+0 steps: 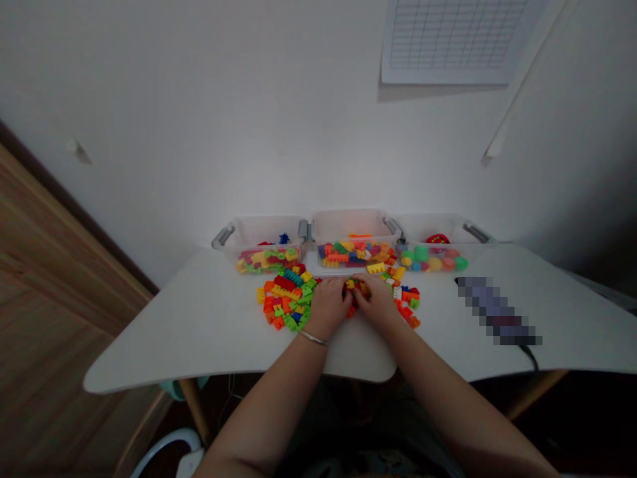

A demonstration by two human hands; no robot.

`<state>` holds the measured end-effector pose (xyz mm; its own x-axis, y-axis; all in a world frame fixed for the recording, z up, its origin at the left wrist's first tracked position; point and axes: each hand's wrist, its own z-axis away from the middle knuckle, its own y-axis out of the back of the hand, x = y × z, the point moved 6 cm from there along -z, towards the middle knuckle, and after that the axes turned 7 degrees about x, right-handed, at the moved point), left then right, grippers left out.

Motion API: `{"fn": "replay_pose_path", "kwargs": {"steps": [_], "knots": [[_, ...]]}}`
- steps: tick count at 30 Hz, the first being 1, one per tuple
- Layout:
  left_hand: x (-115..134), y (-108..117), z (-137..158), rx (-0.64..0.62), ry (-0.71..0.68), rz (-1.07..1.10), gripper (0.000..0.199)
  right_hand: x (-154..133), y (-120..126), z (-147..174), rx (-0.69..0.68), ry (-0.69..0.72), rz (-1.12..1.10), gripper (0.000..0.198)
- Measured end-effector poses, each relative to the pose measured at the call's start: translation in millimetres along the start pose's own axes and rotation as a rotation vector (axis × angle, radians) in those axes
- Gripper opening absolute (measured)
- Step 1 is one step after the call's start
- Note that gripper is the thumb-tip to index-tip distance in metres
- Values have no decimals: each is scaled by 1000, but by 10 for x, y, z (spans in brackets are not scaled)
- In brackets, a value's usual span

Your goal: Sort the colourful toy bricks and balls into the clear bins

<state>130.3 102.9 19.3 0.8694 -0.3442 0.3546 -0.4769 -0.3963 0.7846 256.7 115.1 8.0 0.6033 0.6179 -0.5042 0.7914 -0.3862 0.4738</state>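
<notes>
My left hand (328,303) and my right hand (377,299) meet over a loose pile of plastic toy building bricks on the white table. Their fingers curl inward around a small yellow building brick (350,284), and both thumbs point toward each other below it. Several fingertips are hidden, so the exact grip is partly out of sight. Green, orange, red and blue bricks (284,302) spread to the left of my left hand. More bricks (410,297) lie to the right of my right hand. A yellow brick (376,268) rests just beyond my right hand.
Three clear bins stand along the wall: a left bin (233,247), a middle bin (348,226) of bricks, and a right bin (478,247) with colourful rounded pieces. A blurred-out object (492,309) with a black cable lies at right. The table's front edge (209,377) is close to me.
</notes>
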Motion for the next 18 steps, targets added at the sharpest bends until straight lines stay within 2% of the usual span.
{"fn": "replay_pose_path", "kwargs": {"steps": [4,13,18], "knots": [[0,-2,1,-3,-15,11,26,20,-32,19,-28,-18,-12,26],[5,-1,9,-2,-45,37,28,24,4,17,1,-67,-52,22],[6,57,32,97,-22,-55,26,98,33,19,74,-139,-61,18]]}}
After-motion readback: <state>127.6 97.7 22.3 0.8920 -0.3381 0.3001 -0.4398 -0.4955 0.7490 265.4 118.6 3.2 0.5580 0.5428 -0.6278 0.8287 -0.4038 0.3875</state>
